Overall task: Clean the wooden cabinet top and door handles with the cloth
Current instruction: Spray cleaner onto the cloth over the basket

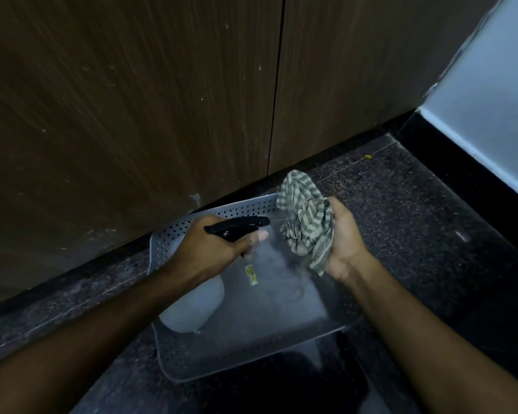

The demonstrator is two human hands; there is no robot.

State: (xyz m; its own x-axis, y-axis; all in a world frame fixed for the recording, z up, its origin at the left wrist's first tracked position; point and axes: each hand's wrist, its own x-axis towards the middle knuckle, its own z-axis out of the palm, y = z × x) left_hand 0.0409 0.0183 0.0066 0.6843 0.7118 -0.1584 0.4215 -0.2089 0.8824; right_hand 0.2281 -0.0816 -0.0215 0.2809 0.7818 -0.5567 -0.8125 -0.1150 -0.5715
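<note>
Left hand [219,243] has its fingers wrapped tight round a black-topped spray bottle [237,228], nozzle pointing toward 3 o'clock at the striped cloth [307,225] (bunched up in the right hand's [341,237] curled fingers), both above a perforated grey tray [192,354]; wooden cabinet doors [132,100] at 12.

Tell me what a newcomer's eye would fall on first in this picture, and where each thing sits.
The two hands at centre draw the eye: the left hand grips a black-headed spray bottle, aimed at the striped cloth bunched in the right hand. Beneath them a grey perforated basket rests on the dark speckled floor, with brown wooden cabinet doors behind.
</note>
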